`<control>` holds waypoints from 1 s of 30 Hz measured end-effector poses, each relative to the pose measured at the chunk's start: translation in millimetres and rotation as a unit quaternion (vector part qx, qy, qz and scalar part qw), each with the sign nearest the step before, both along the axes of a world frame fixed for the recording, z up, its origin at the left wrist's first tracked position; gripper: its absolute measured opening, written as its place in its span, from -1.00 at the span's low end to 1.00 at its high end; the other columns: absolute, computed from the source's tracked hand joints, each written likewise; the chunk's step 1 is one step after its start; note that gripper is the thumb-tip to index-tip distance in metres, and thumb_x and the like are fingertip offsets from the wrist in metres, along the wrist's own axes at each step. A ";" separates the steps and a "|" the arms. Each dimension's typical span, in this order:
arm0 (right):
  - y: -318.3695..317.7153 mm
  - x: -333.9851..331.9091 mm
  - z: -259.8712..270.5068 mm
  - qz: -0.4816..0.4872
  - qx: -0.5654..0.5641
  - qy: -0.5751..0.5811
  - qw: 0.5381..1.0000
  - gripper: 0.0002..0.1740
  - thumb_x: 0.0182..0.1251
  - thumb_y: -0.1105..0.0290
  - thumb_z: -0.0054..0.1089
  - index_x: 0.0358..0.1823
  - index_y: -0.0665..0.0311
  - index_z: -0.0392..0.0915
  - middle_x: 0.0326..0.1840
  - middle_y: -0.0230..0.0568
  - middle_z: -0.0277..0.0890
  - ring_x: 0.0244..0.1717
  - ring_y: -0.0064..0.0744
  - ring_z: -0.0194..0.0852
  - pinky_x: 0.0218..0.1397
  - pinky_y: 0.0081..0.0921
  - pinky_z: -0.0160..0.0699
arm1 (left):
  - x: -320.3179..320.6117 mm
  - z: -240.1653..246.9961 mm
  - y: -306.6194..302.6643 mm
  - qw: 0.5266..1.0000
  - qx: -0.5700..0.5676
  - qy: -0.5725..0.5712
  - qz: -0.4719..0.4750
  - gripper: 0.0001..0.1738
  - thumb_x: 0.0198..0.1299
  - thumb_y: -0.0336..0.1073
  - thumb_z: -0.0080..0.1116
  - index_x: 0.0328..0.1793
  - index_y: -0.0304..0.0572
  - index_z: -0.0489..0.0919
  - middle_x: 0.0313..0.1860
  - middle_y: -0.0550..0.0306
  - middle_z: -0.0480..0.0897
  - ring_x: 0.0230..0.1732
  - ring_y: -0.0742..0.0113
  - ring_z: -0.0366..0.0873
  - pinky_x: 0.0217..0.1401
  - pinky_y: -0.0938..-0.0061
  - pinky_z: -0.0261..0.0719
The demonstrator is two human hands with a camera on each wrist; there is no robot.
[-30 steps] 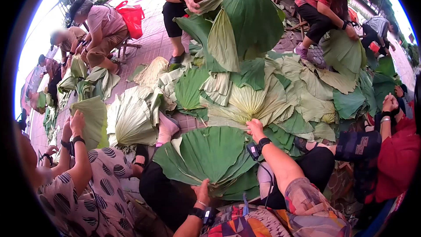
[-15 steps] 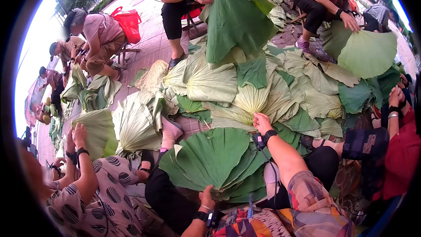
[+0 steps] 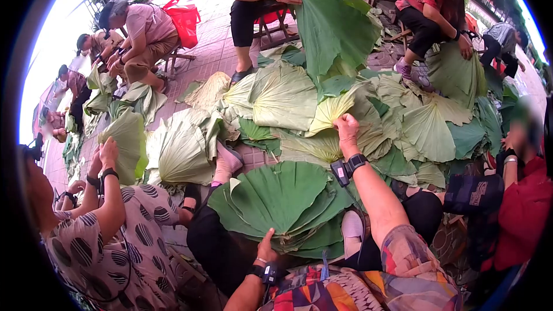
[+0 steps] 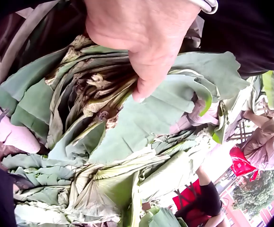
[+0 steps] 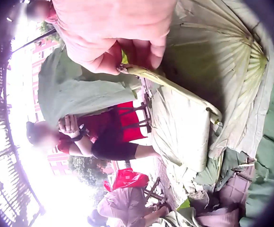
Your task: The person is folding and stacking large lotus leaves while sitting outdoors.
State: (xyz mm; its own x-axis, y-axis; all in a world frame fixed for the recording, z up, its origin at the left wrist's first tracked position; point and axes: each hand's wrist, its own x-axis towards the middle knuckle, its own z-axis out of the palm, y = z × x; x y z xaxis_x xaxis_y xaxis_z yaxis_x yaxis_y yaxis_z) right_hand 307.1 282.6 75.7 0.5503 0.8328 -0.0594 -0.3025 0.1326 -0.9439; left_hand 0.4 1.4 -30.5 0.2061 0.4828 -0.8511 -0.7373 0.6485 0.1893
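Note:
A stack of green lotus-like leaves lies fanned across the lap. The left hand holds its near edge, thumb on top; in the left wrist view that thumb of the hand presses beside the brown gathered stem ends, its other fingers mostly hidden. Out over the pile, the right hand pinches the tip of a yellow-green leaf. The right wrist view has the curled fingers of the right hand gripping that leaf's folded edge.
Pale and green leaves cover the paving ahead. Opposite, a seated person holds a large green leaf. More seated people are at both sides, one with a light-green leaf close on the left. A red bag hangs behind another.
The right hand has moved up and away from the lap, and a yellow-green leaf tip is now raised in it. The left hand stays at the stack. Across the pile, the large leaf has shifted.

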 end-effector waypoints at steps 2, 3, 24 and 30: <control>-13.3 -12.2 27.7 0.031 0.087 -0.255 0.963 -0.89 -0.17 0.53 0.05 -0.71 0.31 0.32 -0.76 -0.41 0.27 -0.71 -0.67 0.19 -0.61 -0.69 0.25 | -1.4 -15.7 2.9 1.000 0.014 0.016 -0.019 -0.58 -0.04 -0.20 0.18 -0.16 -0.32 0.34 -0.17 -0.18 0.50 -0.24 -0.10 0.51 -0.14 -0.13 0.44; -31.9 -27.3 49.7 0.076 0.062 -0.290 0.952 -0.92 -0.17 0.51 0.02 -0.68 0.34 0.34 -0.76 -0.41 0.27 -0.71 -0.67 0.18 -0.60 -0.68 0.22 | 0.2 -18.2 4.0 0.996 0.007 0.074 -0.052 -0.56 0.08 -0.13 0.00 -0.04 -0.35 0.37 -0.06 -0.14 0.48 -0.06 -0.05 0.44 0.03 -0.02 0.36; -230.6 -140.9 -27.7 0.533 -0.015 -0.490 0.689 -0.79 -0.23 0.38 -0.05 -0.48 0.27 0.45 -0.52 -0.03 0.45 -0.40 -0.05 0.42 -0.35 -0.27 0.37 | 11.5 5.6 19.3 0.988 0.138 -0.060 -0.028 -0.41 -0.02 0.14 0.02 -0.05 -0.20 0.40 -0.11 -0.04 0.49 -0.16 0.05 0.48 -0.07 0.08 0.44; -233.8 -142.5 -26.8 0.541 -0.007 -0.494 0.681 -0.75 -0.20 0.35 -0.04 -0.41 0.27 0.43 -0.52 -0.07 0.45 -0.40 -0.07 0.43 -0.31 -0.27 0.37 | 12.1 -1.8 21.1 0.992 0.089 0.054 -0.070 -0.35 -0.12 0.06 0.24 -0.09 -0.36 0.38 -0.15 -0.11 0.48 -0.22 0.09 0.51 -0.18 0.13 0.53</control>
